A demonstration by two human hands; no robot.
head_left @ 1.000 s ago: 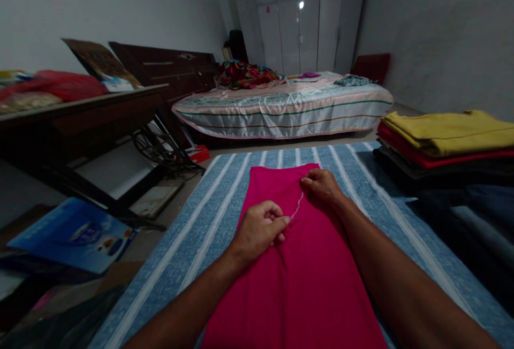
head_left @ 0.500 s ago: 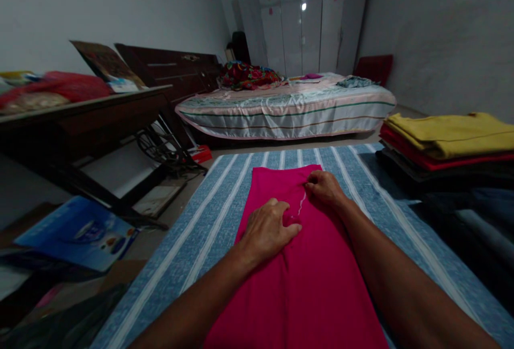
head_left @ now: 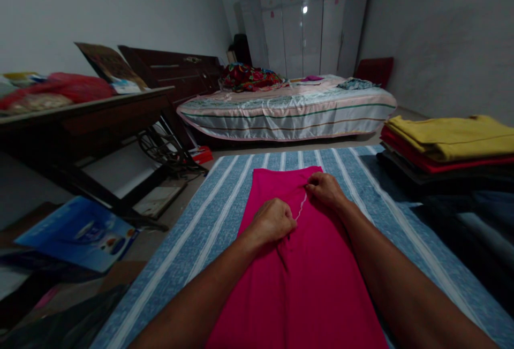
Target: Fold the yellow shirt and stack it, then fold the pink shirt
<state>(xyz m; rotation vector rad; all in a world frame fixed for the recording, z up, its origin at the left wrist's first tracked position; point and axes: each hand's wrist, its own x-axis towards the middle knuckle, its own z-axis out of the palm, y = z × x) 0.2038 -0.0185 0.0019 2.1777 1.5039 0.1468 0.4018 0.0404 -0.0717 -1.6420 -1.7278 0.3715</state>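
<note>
Bright pink trousers (head_left: 317, 274) lie lengthwise on a blue-and-white striped cloth (head_left: 217, 215), waist end away from me. A thin, wavy white edge (head_left: 301, 207) shows on their upper part, between my hands. At the lower end of that edge, my left hand (head_left: 275, 219) is closed on the pink fabric and bunches it into small creases. My right hand (head_left: 323, 187) pinches the fabric at the upper end, near the waist. The fingertips of both hands are partly hidden.
Folded clothes, a yellow piece (head_left: 453, 137) on top, are stacked at the right, with dark clothes (head_left: 469, 226) nearer me. Left are a wooden table (head_left: 116, 108) with a treadle frame and a blue box (head_left: 80, 236). A bed (head_left: 289, 113) stands beyond.
My left hand has closed from spread fingers into a grip on the pink fabric, creasing it. The right hand keeps its pinch in about the same place.
</note>
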